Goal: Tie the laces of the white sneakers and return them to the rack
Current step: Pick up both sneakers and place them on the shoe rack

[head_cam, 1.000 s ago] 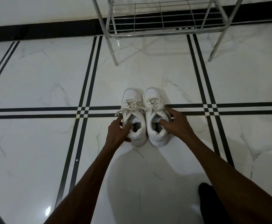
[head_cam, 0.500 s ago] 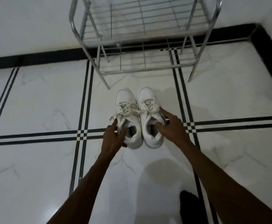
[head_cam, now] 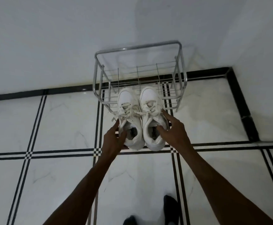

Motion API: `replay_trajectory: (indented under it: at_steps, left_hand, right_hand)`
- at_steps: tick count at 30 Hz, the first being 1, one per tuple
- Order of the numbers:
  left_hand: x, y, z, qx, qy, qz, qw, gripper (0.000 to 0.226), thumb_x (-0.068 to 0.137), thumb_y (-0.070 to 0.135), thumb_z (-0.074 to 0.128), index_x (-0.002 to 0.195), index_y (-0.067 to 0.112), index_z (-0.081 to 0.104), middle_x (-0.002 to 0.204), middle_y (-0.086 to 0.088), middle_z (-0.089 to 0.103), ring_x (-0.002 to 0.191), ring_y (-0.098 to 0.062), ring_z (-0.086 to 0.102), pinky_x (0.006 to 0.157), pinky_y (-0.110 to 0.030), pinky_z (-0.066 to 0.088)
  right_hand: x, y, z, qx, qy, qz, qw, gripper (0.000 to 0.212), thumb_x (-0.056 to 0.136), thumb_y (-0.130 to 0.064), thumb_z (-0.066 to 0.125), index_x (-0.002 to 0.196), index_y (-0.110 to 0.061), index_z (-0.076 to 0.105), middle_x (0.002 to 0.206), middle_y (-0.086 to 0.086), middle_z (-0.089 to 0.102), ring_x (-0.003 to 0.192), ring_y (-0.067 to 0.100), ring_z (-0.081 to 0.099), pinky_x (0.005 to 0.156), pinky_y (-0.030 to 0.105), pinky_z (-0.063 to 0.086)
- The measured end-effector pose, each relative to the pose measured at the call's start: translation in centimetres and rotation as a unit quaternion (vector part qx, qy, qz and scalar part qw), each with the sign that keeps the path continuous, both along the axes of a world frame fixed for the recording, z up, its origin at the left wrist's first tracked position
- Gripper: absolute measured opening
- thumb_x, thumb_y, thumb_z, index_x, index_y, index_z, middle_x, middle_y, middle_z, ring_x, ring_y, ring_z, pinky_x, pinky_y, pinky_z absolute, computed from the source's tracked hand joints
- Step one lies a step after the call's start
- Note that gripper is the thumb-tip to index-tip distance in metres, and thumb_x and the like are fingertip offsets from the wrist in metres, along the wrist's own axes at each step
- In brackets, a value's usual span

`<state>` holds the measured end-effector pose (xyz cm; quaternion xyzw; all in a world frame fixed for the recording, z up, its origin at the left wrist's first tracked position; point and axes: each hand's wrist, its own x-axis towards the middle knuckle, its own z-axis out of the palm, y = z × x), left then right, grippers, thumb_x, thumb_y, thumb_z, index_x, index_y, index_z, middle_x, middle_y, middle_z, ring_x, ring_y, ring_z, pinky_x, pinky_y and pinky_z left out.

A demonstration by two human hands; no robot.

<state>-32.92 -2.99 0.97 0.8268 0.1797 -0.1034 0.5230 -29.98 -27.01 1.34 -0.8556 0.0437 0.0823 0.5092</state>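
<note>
Two white sneakers are held side by side in the air, toes pointing at the metal shoe rack (head_cam: 98,88). My left hand (head_cam: 113,140) grips the left sneaker (head_cam: 127,111) at its outer side near the heel. The collar of the right sneaker (head_cam: 150,108) is held by my right hand (head_cam: 173,132), with the thumb inside the opening. Both pairs of laces look tied in bows. The sneakers' toes overlap the front edge of the rack's wire shelves.
The rack is chrome wire with shelves, standing against a white wall (head_cam: 67,38) near the room's right corner. The floor (head_cam: 59,124) is glossy white marble tile with black stripes. My dark-socked feet (head_cam: 170,207) show at the bottom edge.
The sneakers have been lifted off the floor and carried forward toward the rack. The view has risen and tilted up, so the whole rack and the wall now show.
</note>
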Motion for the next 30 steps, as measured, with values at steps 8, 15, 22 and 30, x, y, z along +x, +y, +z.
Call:
replay_trajectory:
  at_steps: [8, 15, 22, 30]
  left_hand:
    - [10.5, 0.7, 3.2, -0.002, -0.001, -0.002, 1.0, 0.062, 0.099, 0.008, 0.058, 0.158, 0.018, 0.039, 0.102, 0.0, 0.072, 0.061, -0.008, 0.072, 0.06, -0.044, 0.065]
    - [22.4, 3.0, -1.8, -0.026, 0.02, -0.009, 0.999, 0.064, 0.101, 0.008, 0.057, 0.159, 0.019, 0.034, 0.12, -0.008, 0.07, 0.069, -0.008, 0.071, 0.056, -0.034, 0.064]
    - [29.1, 4.7, -7.2, -0.027, 0.037, -0.007, 0.999, 0.064, 0.101, 0.003, 0.056, 0.159, 0.016, 0.033, 0.128, -0.016, 0.066, 0.071, -0.006, 0.07, 0.052, -0.024, 0.059]
    - [30.9, 5.4, -8.5, -0.02, 0.064, 0.0, 0.998, 0.069, 0.098, 0.012, 0.065, 0.159, 0.02, 0.035, 0.126, -0.016, 0.068, 0.086, -0.027, 0.074, 0.051, -0.025, 0.06]
  right_hand:
    - [10.0, 0.7, 3.6, -0.014, 0.009, 0.006, 1.0, 0.067, 0.087, -0.017, 0.067, 0.149, -0.019, 0.041, 0.138, 0.008, 0.061, 0.119, 0.021, 0.062, 0.096, 0.034, 0.053]
    - [21.6, 3.4, -1.2, -0.015, 0.039, 0.008, 0.999, 0.067, 0.09, -0.011, 0.065, 0.151, -0.014, 0.037, 0.144, 0.009, 0.055, 0.129, 0.022, 0.056, 0.103, 0.029, 0.046]
    - [29.2, 5.3, -7.1, -0.025, 0.069, 0.025, 0.997, 0.07, 0.088, -0.012, 0.066, 0.151, -0.01, 0.035, 0.147, 0.014, 0.051, 0.135, 0.026, 0.05, 0.111, 0.039, 0.044]
    - [30.4, 5.3, -8.8, -0.035, 0.081, 0.016, 0.996, 0.071, 0.088, -0.018, 0.071, 0.15, -0.013, 0.038, 0.144, 0.011, 0.054, 0.128, 0.023, 0.057, 0.102, 0.039, 0.052]
